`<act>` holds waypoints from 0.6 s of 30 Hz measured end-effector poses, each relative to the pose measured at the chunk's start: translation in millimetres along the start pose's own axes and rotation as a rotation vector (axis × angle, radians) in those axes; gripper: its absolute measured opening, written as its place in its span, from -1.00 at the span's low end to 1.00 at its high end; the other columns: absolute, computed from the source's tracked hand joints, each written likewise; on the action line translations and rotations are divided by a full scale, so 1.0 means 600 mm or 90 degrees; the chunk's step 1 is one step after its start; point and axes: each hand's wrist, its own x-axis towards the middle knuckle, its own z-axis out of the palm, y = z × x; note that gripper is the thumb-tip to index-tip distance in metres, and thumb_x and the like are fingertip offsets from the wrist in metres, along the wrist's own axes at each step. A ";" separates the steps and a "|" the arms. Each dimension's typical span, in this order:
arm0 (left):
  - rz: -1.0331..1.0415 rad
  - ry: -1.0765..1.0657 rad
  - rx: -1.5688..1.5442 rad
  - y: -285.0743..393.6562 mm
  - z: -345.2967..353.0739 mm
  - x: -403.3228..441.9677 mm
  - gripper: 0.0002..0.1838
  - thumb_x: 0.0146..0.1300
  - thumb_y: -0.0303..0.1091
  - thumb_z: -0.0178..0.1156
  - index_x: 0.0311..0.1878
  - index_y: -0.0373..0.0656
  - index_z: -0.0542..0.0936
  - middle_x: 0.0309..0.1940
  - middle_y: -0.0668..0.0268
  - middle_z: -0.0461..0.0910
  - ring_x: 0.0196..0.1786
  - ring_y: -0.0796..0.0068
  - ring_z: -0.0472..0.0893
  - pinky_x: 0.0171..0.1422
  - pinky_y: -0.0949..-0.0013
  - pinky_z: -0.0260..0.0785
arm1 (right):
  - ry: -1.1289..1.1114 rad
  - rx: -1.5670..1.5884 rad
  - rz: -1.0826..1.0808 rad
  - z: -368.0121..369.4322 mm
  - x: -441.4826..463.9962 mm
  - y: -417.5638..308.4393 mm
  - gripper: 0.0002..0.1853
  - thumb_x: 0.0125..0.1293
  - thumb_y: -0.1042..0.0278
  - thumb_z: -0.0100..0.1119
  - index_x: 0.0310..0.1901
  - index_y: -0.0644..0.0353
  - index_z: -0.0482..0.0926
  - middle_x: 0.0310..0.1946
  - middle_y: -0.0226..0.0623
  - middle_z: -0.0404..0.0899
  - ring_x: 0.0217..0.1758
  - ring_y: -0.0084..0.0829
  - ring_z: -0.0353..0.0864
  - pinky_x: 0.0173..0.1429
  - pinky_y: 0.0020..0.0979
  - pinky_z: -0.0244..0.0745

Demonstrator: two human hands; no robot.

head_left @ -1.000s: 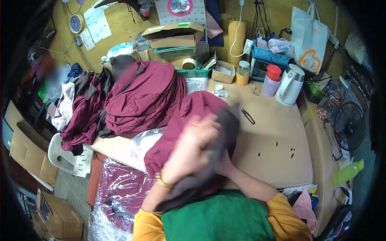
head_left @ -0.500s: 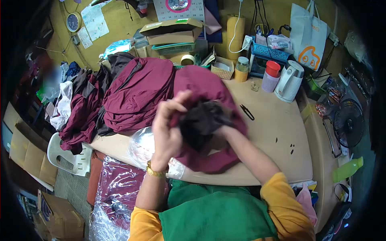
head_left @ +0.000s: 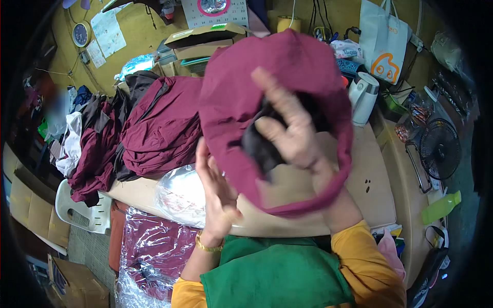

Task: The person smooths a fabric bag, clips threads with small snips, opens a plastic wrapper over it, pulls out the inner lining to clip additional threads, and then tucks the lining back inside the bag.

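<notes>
A maroon cloth piece with a dark lining (head_left: 236,97) is raised in front of me, spread in a rounded shape with a wide opening. My right hand (head_left: 292,131) shows in that opening, thumb and finger stretched out beside the dark lining. A maroon band at the lower edge crosses my right forearm. Along the lower left edge of the cloth, my left hand (head_left: 218,190) is upright with its fingers apart. It appears next to the cloth; whether it touches is unclear. Both hands are slightly blurred.
More maroon and dark cloth (head_left: 164,128) is heaped at the table's left. A clear plastic bag (head_left: 179,197) lies by the front edge of the table (head_left: 370,159). At the right are a white kettle (head_left: 364,97) and a black fan (head_left: 439,149). Plastic-wrapped maroon cloth (head_left: 151,246) sits below.
The maroon cloth has come up and spread wider, with its opening turned toward me. My right hand has risen and its fingers now show. My left hand has dropped lower.
</notes>
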 end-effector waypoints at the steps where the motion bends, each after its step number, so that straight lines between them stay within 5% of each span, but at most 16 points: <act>1: -0.039 0.076 -0.007 -0.005 -0.011 0.006 0.05 0.17 -0.39 0.40 0.55 -0.16 -0.14 0.50 0.05 -0.02 0.52 0.21 0.14 0.53 0.10 0.12 | -0.066 0.046 0.067 0.018 -0.019 -0.002 -0.36 0.36 0.47 0.16 0.47 0.08 0.28 0.33 -0.12 0.46 0.25 -0.15 0.50 0.37 -0.31 0.31; 2: -0.090 0.169 0.074 -0.028 -0.027 -0.001 0.03 0.19 -0.44 0.39 0.55 -0.14 -0.12 0.46 0.05 0.05 0.49 0.23 0.20 0.49 0.14 0.23 | -0.139 0.111 0.183 0.033 -0.044 0.006 -0.35 0.37 0.55 0.11 0.49 0.16 0.21 0.45 -0.17 0.29 0.51 -0.27 0.26 0.53 -0.34 0.10; 3: -0.159 0.174 0.108 -0.057 -0.049 -0.026 -0.08 0.19 -0.52 0.34 0.51 -0.17 -0.01 0.39 0.06 0.16 0.35 0.32 0.35 0.35 0.26 0.35 | -0.117 0.107 0.192 0.058 -0.085 0.031 -0.34 0.38 0.54 0.09 0.49 0.18 0.19 0.46 -0.13 0.26 0.48 -0.20 0.31 0.52 -0.31 0.13; 4: -0.229 0.175 0.140 -0.087 -0.071 -0.050 -0.18 0.19 -0.60 0.30 0.47 -0.20 0.10 0.31 0.08 0.26 0.21 0.41 0.50 0.21 0.38 0.47 | -0.262 -0.063 0.303 0.065 -0.168 0.044 -0.32 0.36 0.49 0.12 0.50 0.15 0.17 0.48 -0.09 0.19 0.51 -0.08 0.24 0.51 -0.24 0.15; 7: -0.300 0.219 0.203 -0.131 -0.115 -0.118 -0.23 0.16 -0.58 0.34 0.41 -0.18 0.21 0.23 0.08 0.32 0.10 0.43 0.54 0.12 0.40 0.49 | -0.461 -0.368 0.215 0.046 -0.324 0.031 -0.26 0.37 0.11 0.11 0.51 0.11 0.12 0.48 0.20 0.06 0.53 0.18 0.10 0.43 0.27 0.10; 8: -0.331 0.171 0.357 -0.125 -0.125 -0.127 -0.25 0.12 -0.55 0.37 0.38 -0.17 0.26 0.18 0.06 0.35 0.08 0.34 0.53 0.11 0.33 0.47 | -0.468 -0.398 0.152 0.022 -0.363 0.009 -0.36 0.43 0.03 -0.03 0.50 -0.05 0.17 0.43 0.22 0.13 0.49 0.18 0.16 0.41 0.30 0.11; 9: -0.359 0.117 0.511 -0.119 -0.132 -0.132 -0.26 0.09 -0.52 0.40 0.35 -0.16 0.31 0.13 0.05 0.37 0.07 0.25 0.53 0.10 0.27 0.46 | -0.570 -0.505 0.066 -0.012 -0.378 -0.028 -0.41 0.40 0.09 0.04 0.41 0.09 0.30 0.41 0.16 0.22 0.47 0.05 0.27 0.40 0.14 0.23; 10: -0.363 0.114 0.511 -0.109 -0.135 -0.129 -0.26 0.09 -0.52 0.40 0.35 -0.16 0.31 0.13 0.05 0.37 0.07 0.25 0.53 0.10 0.27 0.46 | -0.747 -0.311 0.277 -0.045 -0.347 -0.061 -0.48 0.37 0.16 0.09 0.32 0.15 0.39 0.34 0.11 0.32 0.39 -0.05 0.37 0.35 0.03 0.31; 11: -0.257 0.041 0.741 -0.094 -0.131 -0.120 -0.26 0.04 -0.47 0.43 0.32 -0.15 0.35 0.11 0.03 0.38 0.08 0.15 0.51 0.12 0.19 0.43 | -0.899 -0.093 0.484 -0.080 -0.314 -0.088 -0.56 0.35 0.24 0.13 0.22 0.21 0.49 0.27 0.06 0.43 0.32 -0.16 0.48 0.31 -0.09 0.39; 12: -0.138 -0.037 0.962 -0.080 -0.123 -0.113 -0.25 -0.01 -0.43 0.46 0.30 -0.13 0.39 0.09 0.01 0.39 0.08 0.04 0.48 0.13 0.11 0.40 | -0.829 0.005 0.423 -0.129 -0.313 -0.100 -0.63 0.32 0.28 0.18 0.11 0.23 0.54 0.11 0.01 0.54 0.17 -0.17 0.58 0.22 -0.14 0.45; 14: -0.166 -0.053 0.864 -0.068 -0.102 -0.086 -0.22 -0.09 -0.38 0.49 0.28 -0.12 0.41 0.11 -0.03 0.38 0.13 -0.13 0.42 0.22 -0.01 0.33 | -0.754 0.101 0.370 -0.186 -0.293 -0.123 -0.70 0.29 0.32 0.23 0.01 0.25 0.60 -0.04 -0.05 0.65 0.02 -0.18 0.67 0.14 -0.18 0.51; 16: -0.256 -0.126 0.801 -0.077 -0.072 -0.064 -0.22 -0.07 -0.37 0.48 0.29 -0.13 0.40 0.12 -0.02 0.38 0.15 -0.12 0.41 0.23 0.01 0.33 | -0.511 0.343 0.590 -0.218 -0.250 -0.126 -0.71 0.29 0.23 0.30 -0.07 0.25 0.62 -0.33 -0.17 0.69 -0.22 -0.05 0.69 -0.04 -0.10 0.56; 18: -0.231 -0.146 0.862 -0.111 -0.068 -0.061 -0.34 0.03 -0.45 0.39 0.25 -0.17 0.40 0.06 -0.07 0.41 0.07 -0.11 0.48 0.13 0.01 0.39 | -0.385 0.132 0.607 -0.167 -0.225 -0.101 -0.59 0.30 0.07 0.32 -0.04 0.27 0.59 -0.38 -0.16 0.69 -0.27 0.03 0.69 -0.12 -0.07 0.57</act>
